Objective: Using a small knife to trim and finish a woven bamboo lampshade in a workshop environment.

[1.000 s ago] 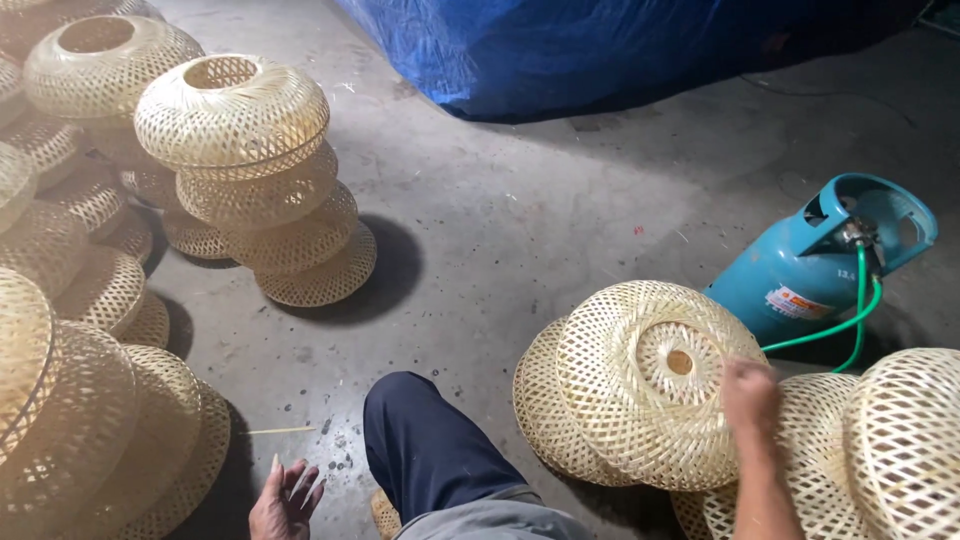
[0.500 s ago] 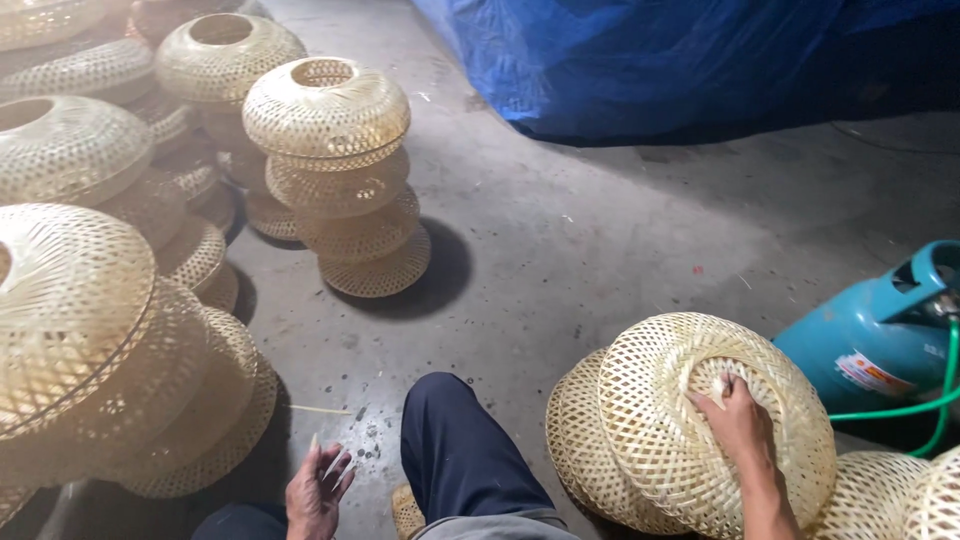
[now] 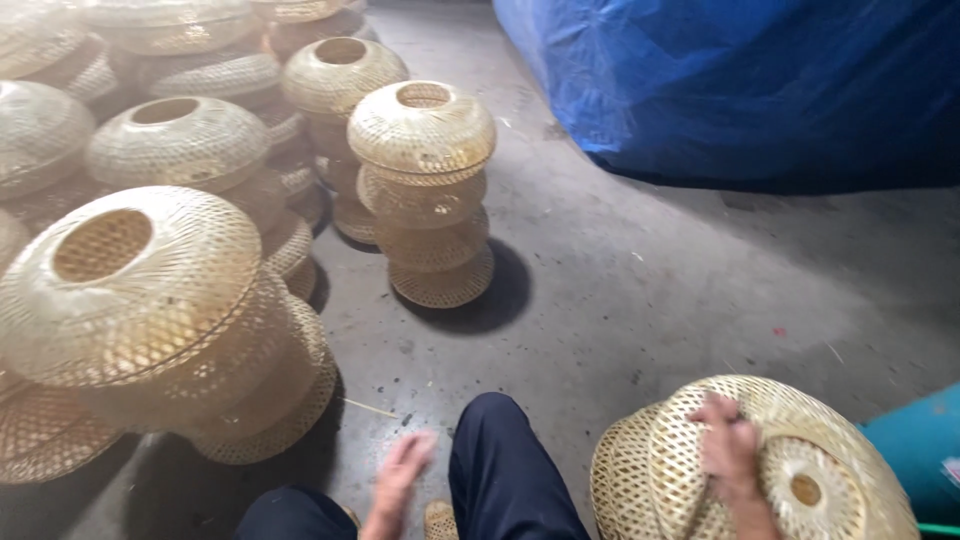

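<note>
The right hand lies at about 5 o'clock in the view, fingers spread and pressed over the top of a pale woven bamboo lampshade that is tipped on its side on the grey concrete floor, its round end ring facing 4 o'clock. A second shade of the same weave sits nested just behind it toward 8 o'clock. The left hand hangs at 6 o'clock beside a dark blue trouser leg; it is blurred, fingers loosely open, holding nothing.

At 12 o'clock from the knee stands a tall stack of round woven bamboo shades with an open hole on top, well apart from the hands. More stacks crowd from 9 to 11 o'clock, the nearest a large leaning pile just beside the left leg. A crumpled blue plastic tarpaulin fills the 1 to 2 o'clock corner. At 4 o'clock a teal gas cylinder shows at the edge, just behind the held shade, with a small pale label patch whose print cannot be made out.
</note>
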